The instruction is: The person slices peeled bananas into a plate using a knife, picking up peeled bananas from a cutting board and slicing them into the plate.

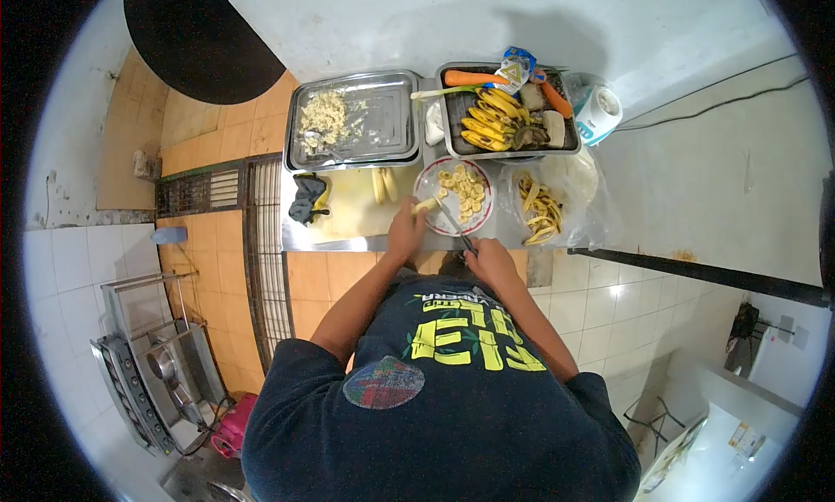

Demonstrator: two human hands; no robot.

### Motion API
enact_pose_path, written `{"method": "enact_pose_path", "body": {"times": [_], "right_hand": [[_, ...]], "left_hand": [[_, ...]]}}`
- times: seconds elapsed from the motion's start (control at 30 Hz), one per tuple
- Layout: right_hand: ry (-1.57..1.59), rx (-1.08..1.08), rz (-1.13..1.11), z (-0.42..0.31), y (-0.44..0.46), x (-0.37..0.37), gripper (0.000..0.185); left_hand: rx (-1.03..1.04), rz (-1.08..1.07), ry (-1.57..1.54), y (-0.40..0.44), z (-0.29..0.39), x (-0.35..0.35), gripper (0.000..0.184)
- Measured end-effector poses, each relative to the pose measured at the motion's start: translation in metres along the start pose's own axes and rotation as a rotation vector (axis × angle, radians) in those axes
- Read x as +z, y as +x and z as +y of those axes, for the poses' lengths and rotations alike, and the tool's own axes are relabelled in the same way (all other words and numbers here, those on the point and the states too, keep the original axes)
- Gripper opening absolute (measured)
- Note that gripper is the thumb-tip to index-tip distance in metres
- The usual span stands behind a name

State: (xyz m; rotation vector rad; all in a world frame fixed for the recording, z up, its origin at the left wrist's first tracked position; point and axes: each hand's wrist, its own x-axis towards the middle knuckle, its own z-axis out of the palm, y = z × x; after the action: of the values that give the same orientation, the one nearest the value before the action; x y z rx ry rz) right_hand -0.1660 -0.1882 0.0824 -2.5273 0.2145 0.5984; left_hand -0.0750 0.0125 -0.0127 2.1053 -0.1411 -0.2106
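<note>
My left hand (406,230) is closed around a peeled banana (426,206), holding its end over the left rim of a red-edged plate (425,173). Several round banana slices (464,191) lie on that plate. In my right hand (489,260) is the dark handle of a knife (457,223), its blade reaching over the plate to the banana's tip. Left of the plate, peeled bananas (384,185) lie on a pale cutting board (348,215). Banana peels (541,208) sit in a clear plastic bag (578,228) to the right.
Behind the board stands a metal tray (383,119) with crumbly pale food (323,119). Another tray (448,128) holds unpeeled bananas (491,119), carrots (477,78) and a blue packet (515,65). A paper roll (600,115) is at the right. A dark cloth (307,197) lies on the board's left.
</note>
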Motion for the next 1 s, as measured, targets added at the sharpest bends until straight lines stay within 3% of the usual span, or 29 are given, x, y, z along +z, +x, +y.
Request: {"method": "enact_pose_path", "body": {"times": [0.33, 0.43, 0.67, 1.0], "right_hand": [[-0.015, 0.077, 0.011, -0.004, 0.001, -0.006, 0.03], [-0.058, 0.073, 0.084, -0.004, -0.004, -0.011, 0.031], [-0.024, 0.077, 0.17, 0.01, -0.009, -0.021, 0.036], [-0.011, -0.027, 0.077, -0.006, -0.008, -0.016, 0.037]], "left_hand": [[-0.098, -0.046, 0.003, 0.002, 0.003, -0.002, 0.03], [0.001, 0.004, 0.042, 0.002, 0.001, 0.001, 0.027], [-0.001, 0.008, 0.034, 0.001, 0.002, 0.0, 0.026], [0.008, 0.004, 0.005, 0.003, -0.003, 0.002, 0.026]]}}
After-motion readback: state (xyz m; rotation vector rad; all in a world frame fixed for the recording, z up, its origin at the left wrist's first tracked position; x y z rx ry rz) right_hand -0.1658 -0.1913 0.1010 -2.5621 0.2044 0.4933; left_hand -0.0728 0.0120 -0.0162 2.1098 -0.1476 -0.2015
